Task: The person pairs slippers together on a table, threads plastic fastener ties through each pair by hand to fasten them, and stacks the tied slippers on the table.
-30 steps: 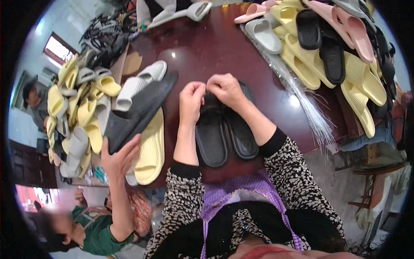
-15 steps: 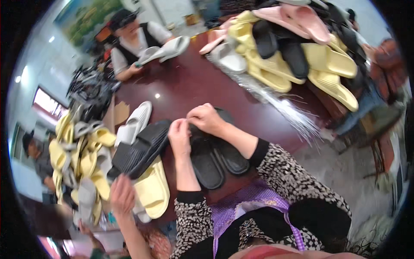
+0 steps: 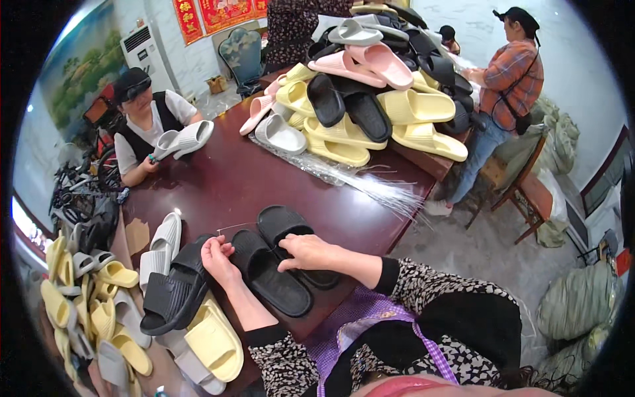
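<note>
My left hand point(image 3: 221, 263) is closed, pinching one end of a thin pale strand point(image 3: 242, 226), which stretches right over the toes of two black slippers. This pair, a left slipper point(image 3: 280, 286) and a right slipper point(image 3: 281, 221), lies side by side on the table, straps up. My right hand point(image 3: 309, 254) rests at the right slipper's strap edge, thumb spread from the fingers; the fingertips are partly hidden there. Beside my left hand, a stacked black pair point(image 3: 173, 294) lies over a yellow slipper point(image 3: 213, 341) and grey slippers point(image 3: 177, 344).
A dark red table point(image 3: 278, 178) carries a heap of slippers point(image 3: 417, 106) at the far right, with a bundle of clear strands point(image 3: 390, 192) before it. Another pile point(image 3: 102, 298) lies at left. Across, a person point(image 3: 149, 119) holds grey slippers point(image 3: 182, 140); another person point(image 3: 512, 79) stands behind the heap.
The view has shifted, showing more of the room's right side. My hands, close together over the slippers before, are now apart: the left at the strand's end, the right lower on the pair. A nearby person's hand at left is gone.
</note>
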`<state>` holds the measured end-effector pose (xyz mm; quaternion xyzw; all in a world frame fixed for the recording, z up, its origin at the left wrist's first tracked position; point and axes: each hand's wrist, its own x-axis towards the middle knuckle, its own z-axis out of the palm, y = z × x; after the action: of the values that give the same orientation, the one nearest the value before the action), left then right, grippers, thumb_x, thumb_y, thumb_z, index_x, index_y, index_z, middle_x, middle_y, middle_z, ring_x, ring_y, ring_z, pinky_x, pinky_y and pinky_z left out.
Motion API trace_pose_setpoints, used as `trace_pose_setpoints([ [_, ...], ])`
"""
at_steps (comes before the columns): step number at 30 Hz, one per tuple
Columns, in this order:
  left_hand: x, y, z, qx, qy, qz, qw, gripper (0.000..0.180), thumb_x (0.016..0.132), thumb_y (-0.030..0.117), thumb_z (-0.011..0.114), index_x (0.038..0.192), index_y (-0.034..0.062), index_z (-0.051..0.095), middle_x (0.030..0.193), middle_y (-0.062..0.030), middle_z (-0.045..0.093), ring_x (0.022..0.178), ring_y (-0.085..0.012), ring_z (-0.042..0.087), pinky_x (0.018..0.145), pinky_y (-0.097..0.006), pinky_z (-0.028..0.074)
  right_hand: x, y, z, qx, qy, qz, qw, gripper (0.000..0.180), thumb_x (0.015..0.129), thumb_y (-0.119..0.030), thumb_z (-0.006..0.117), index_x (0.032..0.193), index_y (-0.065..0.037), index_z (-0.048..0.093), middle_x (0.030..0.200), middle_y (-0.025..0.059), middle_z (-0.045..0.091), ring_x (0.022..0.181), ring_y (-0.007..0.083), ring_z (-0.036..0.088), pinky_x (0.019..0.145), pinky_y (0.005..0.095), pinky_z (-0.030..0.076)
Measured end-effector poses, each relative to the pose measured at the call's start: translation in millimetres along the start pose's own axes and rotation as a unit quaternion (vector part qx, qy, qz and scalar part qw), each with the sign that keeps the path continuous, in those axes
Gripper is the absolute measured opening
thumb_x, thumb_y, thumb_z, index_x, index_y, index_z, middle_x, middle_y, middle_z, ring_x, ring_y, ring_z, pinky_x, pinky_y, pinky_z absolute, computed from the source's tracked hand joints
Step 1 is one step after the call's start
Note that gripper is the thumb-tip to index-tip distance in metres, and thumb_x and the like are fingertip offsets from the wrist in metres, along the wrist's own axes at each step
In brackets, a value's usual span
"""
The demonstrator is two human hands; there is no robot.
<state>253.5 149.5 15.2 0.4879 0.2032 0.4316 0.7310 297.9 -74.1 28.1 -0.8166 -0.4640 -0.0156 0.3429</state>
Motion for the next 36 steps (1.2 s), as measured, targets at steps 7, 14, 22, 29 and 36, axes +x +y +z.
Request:
trace_pose_setpoints([
  [7, 7, -6, -20, -0.041, -0.009, -0.047, 0.998, 0.010, 0.092, 0.015, 0.053, 0.095, 0.0055, 0.055, 0.085, -0.0076, 0.065, 0.060, -0.0105, 0.058, 0.052, -0.022, 0.048, 22, -7, 20, -0.050, -0.022, 0.062, 0.997, 0.033, 0.077, -0.028, 0.062, 0.082, 0.004, 0.057, 0.086, 0.0223, 0.060, 0.081, 0.0378, 0.060, 0.072, 0.0454, 0.049],
  [14, 7, -6, -17, -0.045, -0.001, -0.065, 0.997, 0.010, 0.092, 0.016, 0.053, 0.096, 0.0068, 0.054, 0.085, -0.0069, 0.065, 0.060, -0.0109, 0.058, 0.051, -0.021, 0.047, -14, 16, -58, -0.090, 0.014, -0.014, 0.996, 0.024, 0.073, -0.016, 0.059, 0.085, 0.003, 0.051, 0.096, 0.0214, 0.053, 0.082, 0.0388, 0.058, 0.069, 0.0447, 0.049],
  [22, 11, -4, -26, -0.011, 0.015, -0.092, 0.996, 0.012, 0.091, 0.017, 0.054, 0.099, 0.0075, 0.053, 0.083, -0.0066, 0.064, 0.060, -0.0123, 0.057, 0.050, -0.023, 0.046, -4, 28, -245, -0.127, 0.175, -0.109, 0.970, 0.011, 0.070, 0.002, 0.051, 0.081, 0.002, 0.051, 0.082, 0.0191, 0.053, 0.085, 0.0356, 0.055, 0.074, 0.0420, 0.046],
  [29, 12, -13, -33, 0.003, 0.006, -0.112, 0.994, 0.018, 0.089, 0.017, 0.055, 0.104, 0.0073, 0.052, 0.083, -0.0071, 0.064, 0.061, -0.0147, 0.058, 0.050, -0.025, 0.046, 118, 37, -526, -0.402, 0.335, 0.087, 0.848, 0.045, 0.071, -0.023, 0.067, 0.112, -0.006, 0.062, 0.100, 0.0225, 0.064, 0.094, 0.0256, 0.065, 0.079, 0.0438, 0.050],
  [36, -5, -8, -27, 0.016, 0.014, -0.104, 0.994, 0.019, 0.087, 0.016, 0.058, 0.101, 0.0031, 0.055, 0.079, -0.0077, 0.062, 0.056, -0.0123, 0.053, 0.047, -0.022, 0.043, 117, 105, -382, -0.151, 0.351, -0.090, 0.920, 0.026, 0.086, -0.010, 0.058, 0.110, -0.001, 0.059, 0.088, 0.0070, 0.065, 0.074, 0.0116, 0.060, 0.063, 0.0252, 0.049],
])
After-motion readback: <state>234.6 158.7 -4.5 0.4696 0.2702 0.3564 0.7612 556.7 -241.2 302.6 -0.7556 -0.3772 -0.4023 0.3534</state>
